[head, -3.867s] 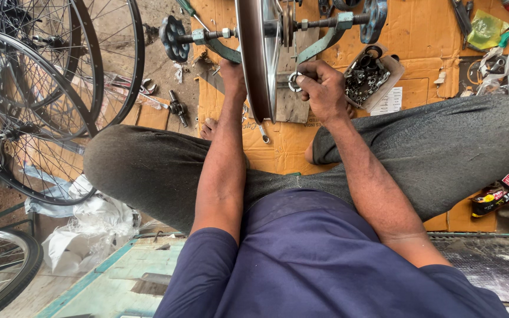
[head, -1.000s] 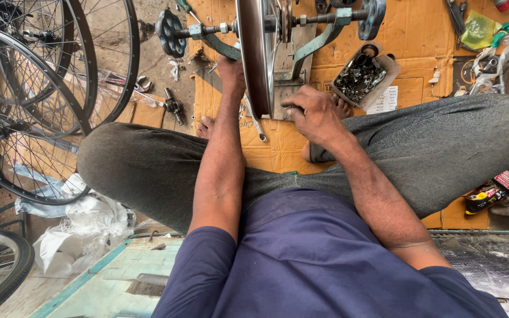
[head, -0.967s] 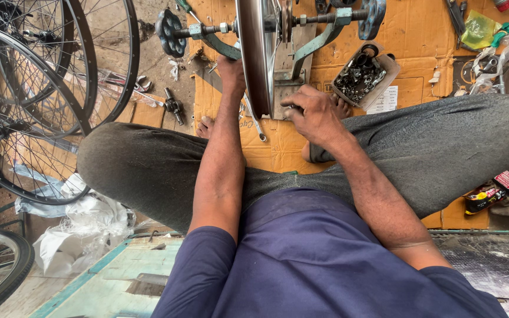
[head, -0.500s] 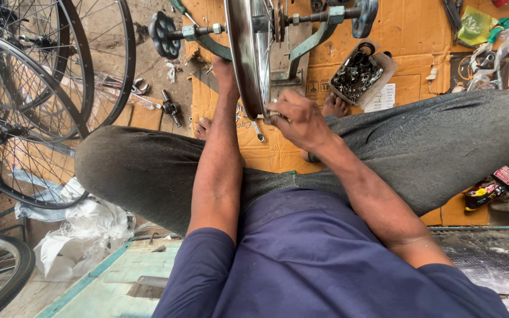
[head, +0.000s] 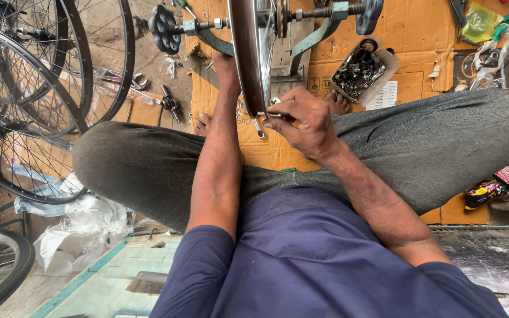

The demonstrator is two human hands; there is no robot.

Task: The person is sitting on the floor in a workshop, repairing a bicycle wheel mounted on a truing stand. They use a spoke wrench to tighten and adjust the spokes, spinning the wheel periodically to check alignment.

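Your right hand [head: 301,121] has dropped down and come in toward the rim since a few seconds back — earlier it was up by the stand holding a small ring-shaped tool, now it's pinched at the near edge of the bicycle wheel rim [head: 247,53]. Fingers are curled tight on something small and metal right against the rim; too small to say exactly what. Your left hand [head: 226,65] hasn't really gone anywhere, it's still up against the left side of the rim, mostly hidden behind it, so I can't tell how open it is.

That rim sits upright and edge-on to you in the greenish truing stand [head: 319,26], far centre, with a black knob [head: 161,26] sticking out on the left end of the axle. You're sitting cross-legged on flattened cardboard [head: 419,35] on the floor, grey trousers, bare toes just beside the stand.

Off to the right of the stand — a shallow cardboard tray of small metal parts [head: 360,70], tilted a bit. On the left, several spoked wheels [head: 42,100] lean together, well apart from your hands, with crumpled white plastic [head: 83,224] near your left knee.
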